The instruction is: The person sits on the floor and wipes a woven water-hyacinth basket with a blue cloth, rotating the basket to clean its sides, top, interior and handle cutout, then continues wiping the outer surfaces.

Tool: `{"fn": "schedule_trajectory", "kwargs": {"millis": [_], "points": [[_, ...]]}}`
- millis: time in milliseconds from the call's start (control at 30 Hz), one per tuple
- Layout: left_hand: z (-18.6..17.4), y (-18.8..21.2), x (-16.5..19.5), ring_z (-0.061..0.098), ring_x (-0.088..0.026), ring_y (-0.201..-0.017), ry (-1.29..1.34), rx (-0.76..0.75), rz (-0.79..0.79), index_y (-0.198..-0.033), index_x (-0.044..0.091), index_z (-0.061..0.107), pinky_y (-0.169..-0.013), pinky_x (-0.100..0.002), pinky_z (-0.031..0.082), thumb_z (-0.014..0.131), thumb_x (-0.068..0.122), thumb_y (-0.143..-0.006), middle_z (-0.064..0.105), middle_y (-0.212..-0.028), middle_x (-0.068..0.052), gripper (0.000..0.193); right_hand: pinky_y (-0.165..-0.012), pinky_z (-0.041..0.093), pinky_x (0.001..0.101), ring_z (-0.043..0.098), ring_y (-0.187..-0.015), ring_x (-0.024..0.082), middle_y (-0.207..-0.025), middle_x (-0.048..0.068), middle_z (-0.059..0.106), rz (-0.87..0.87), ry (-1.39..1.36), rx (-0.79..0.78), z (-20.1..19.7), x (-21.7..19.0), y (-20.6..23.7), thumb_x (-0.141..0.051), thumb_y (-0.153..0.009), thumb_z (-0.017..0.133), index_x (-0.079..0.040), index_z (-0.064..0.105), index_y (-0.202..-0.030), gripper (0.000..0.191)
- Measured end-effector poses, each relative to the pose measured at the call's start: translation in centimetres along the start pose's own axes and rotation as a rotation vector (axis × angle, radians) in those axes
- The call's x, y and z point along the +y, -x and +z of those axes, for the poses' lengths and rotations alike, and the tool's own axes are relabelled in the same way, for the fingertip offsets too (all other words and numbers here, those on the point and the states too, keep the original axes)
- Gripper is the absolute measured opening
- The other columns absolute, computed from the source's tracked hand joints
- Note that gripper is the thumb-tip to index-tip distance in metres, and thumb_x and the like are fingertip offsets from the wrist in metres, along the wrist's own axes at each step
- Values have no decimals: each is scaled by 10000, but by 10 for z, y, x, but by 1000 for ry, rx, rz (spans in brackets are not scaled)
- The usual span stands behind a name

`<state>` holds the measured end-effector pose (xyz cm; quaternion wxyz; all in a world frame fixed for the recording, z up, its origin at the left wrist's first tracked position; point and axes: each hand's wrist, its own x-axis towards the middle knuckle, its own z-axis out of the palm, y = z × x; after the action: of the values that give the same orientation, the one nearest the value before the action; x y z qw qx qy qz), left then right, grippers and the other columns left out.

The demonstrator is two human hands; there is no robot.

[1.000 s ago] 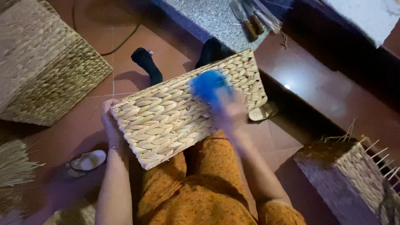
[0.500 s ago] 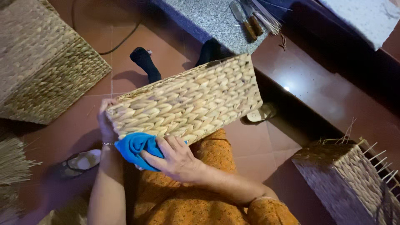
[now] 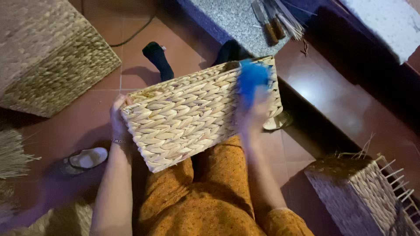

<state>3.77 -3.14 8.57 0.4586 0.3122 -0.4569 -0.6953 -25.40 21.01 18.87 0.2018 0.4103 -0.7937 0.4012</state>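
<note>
A woven straw basket (image 3: 192,113) lies tilted on my lap, one pale plaited side facing up. My left hand (image 3: 118,120) grips its left edge, fingers curled round the rim. My right hand (image 3: 253,111) is blurred with motion over the basket's upper right part and presses a blue cloth (image 3: 250,81) against the weave. My legs in orange patterned trousers (image 3: 205,196) show below the basket.
A large woven box (image 3: 48,57) stands at upper left. A partly woven basket with loose straw ends (image 3: 363,196) sits at lower right. A grey stone ledge (image 3: 232,17) holds tools with wooden handles (image 3: 273,19). A sandal (image 3: 85,159) and straw bundle (image 3: 11,153) lie left.
My right hand has swept the blue cloth from the basket's lower left corner up to its upper right part. The left hand keeps its hold on the left edge.
</note>
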Motion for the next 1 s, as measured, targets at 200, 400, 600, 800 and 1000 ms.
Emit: {"fn": "schedule_trajectory", "kwargs": {"millis": [200,400,600,800,1000], "points": [[-15,3,5,468,-108,-676,-136,-47,-32,-801,138,510,-606,-285,419,487,400,-1055,492,-739,9,366,-742,463,388,527,-894,287,-1100,212,556,-650,-356,-233,-22,-132,71,-106,-861,598,-93,642,-1187,329],[-14,17,8,489,-110,-725,-63,-34,-66,-781,120,496,-679,-281,453,502,344,-1050,507,-767,4,350,-729,461,417,563,-898,284,-1060,158,596,-378,-325,-383,-29,-49,42,-95,-880,673,-107,629,-1250,373],[-6,26,16,470,-131,-785,-37,-142,-12,-827,105,490,-733,-274,416,535,272,-1038,471,-815,-13,273,-917,517,449,617,-1074,343,-1157,173,579,191,-21,-2,-35,79,16,-202,-985,715,-27,555,-1370,452],[2,41,21,425,-136,-633,52,-177,-57,-827,109,472,-577,-287,366,537,284,-997,460,-701,-39,253,-826,561,452,619,-978,325,-1062,147,564,9,-170,-88,-33,21,74,-144,-1000,634,-54,567,-1285,306],[1,66,24,440,-148,-590,25,-113,-92,-847,102,489,-542,-281,359,538,264,-995,481,-669,-57,225,-615,495,374,643,-812,260,-962,111,658,-535,-342,-209,-30,-77,130,-236,-914,747,-190,633,-942,125]]}}
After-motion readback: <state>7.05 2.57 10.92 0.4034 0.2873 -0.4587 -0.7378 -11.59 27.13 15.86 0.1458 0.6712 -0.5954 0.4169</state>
